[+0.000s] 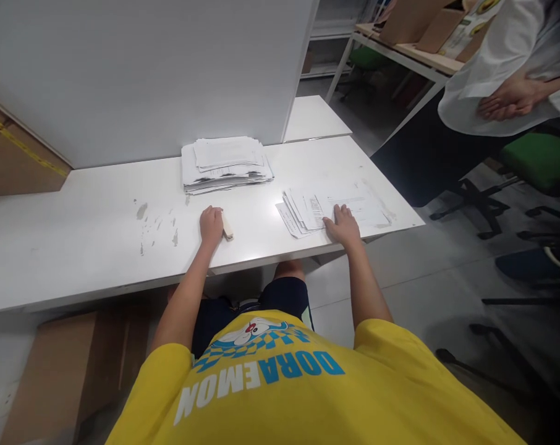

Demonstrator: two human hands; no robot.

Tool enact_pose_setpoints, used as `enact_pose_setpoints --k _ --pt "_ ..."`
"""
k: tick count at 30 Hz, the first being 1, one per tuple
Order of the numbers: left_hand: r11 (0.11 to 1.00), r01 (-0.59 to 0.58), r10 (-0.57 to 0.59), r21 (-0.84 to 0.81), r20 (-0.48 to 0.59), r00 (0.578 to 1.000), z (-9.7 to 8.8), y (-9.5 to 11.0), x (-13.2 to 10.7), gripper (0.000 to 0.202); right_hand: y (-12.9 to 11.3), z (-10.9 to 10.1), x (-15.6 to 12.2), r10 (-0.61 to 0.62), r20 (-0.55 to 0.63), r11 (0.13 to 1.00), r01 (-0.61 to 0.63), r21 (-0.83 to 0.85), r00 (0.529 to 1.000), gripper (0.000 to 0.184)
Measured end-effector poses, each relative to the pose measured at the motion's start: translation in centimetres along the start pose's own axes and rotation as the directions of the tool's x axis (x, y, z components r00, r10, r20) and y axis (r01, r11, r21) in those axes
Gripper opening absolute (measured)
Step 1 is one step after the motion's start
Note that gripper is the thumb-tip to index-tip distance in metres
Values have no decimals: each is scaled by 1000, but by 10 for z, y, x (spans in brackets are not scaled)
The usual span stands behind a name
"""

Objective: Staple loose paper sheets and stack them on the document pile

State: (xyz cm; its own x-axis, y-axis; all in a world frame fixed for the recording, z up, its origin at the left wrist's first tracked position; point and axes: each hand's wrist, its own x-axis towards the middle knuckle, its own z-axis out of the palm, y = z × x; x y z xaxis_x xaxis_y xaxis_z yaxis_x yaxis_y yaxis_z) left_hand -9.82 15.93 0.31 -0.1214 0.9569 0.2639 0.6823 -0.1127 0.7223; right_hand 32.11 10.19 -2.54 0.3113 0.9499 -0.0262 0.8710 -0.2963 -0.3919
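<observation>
My left hand [211, 226] rests on the white table with its fingers curled round a small cream stapler [227, 228], whose near end sticks out on the right of the hand. My right hand [343, 225] lies on a fanned-out spread of printed paper sheets [308, 209] near the table's front edge, fingers apart and pressing lightly on top. Behind and between the hands stands a thick stack of papers [229, 162], its upper sheets slightly askew.
The white table [99, 228] has grey scuffs on its left part. A pale partition [169, 68] rises behind it. A cardboard box [25, 154] stands at the left, another box [52, 371] below. At the right, a person's clasped hands [509, 99] show near a green chair [539, 161].
</observation>
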Motion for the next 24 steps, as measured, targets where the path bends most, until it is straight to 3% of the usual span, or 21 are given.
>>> enact_pose_setpoints --k 6,9,13,16,18,21,22,24 --pt "1000 -12 12 8 8 1000 1 1 0 35 0 -9 0 13 -58 1000 -12 20 998 73" --pt "1000 -8 7 -28 -10 1000 0 2 0 36 -2 -15 -6 102 -158 993 -92 71 982 70" --pt "996 3 -21 -92 -187 982 -7 1 -6 37 -16 -18 -29 197 -314 966 -129 225 929 67" --pt "990 -121 92 -78 -297 950 -11 8 -24 38 -36 -12 -59 219 -458 931 -44 363 862 64" --pt "967 -245 220 -71 -257 941 -5 22 -45 36 -53 -6 -79 215 -499 901 26 432 840 61" --pt "893 -407 408 -193 -36 912 19 58 -85 34 -78 1 -100 185 -484 817 139 559 855 54" --pt "874 -401 430 -275 53 901 29 71 -98 37 -85 2 -104 179 -475 769 178 614 862 51" --pt "867 -251 357 -430 184 916 48 95 -117 58 -96 3 -111 164 -450 644 250 723 878 47"
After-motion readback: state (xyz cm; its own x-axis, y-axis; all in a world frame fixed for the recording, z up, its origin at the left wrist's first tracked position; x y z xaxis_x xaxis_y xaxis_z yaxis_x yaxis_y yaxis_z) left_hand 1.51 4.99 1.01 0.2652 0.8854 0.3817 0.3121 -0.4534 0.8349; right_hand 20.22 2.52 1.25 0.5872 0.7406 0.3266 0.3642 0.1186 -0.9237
